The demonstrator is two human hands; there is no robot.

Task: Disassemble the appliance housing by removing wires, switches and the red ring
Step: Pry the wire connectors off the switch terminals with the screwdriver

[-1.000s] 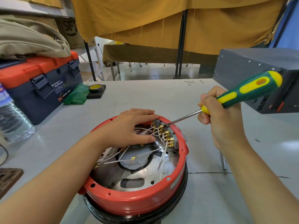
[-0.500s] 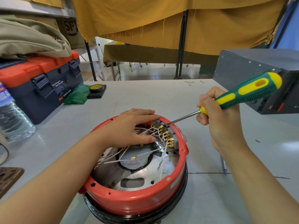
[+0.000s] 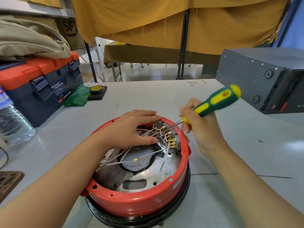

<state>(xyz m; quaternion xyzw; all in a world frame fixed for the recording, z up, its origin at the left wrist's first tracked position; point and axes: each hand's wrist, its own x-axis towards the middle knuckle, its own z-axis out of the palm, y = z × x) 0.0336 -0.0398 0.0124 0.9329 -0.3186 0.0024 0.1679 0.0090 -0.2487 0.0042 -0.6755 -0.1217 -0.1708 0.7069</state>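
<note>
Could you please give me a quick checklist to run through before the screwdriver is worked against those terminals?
1. Housing steadied: left hand rests flat on the wires inside the red ring: ok.
2. Tool held firmly: right hand grips the screwdriver at the handle's lower end: ok.
3. Tip seated on a brass terminal: the view is too blurred: cannot tell.
4. Left fingers clear of the tip: fingertips lie close to the terminal row: not ok.
5. White wires detached: several remain on the terminals: not ok.
</note>
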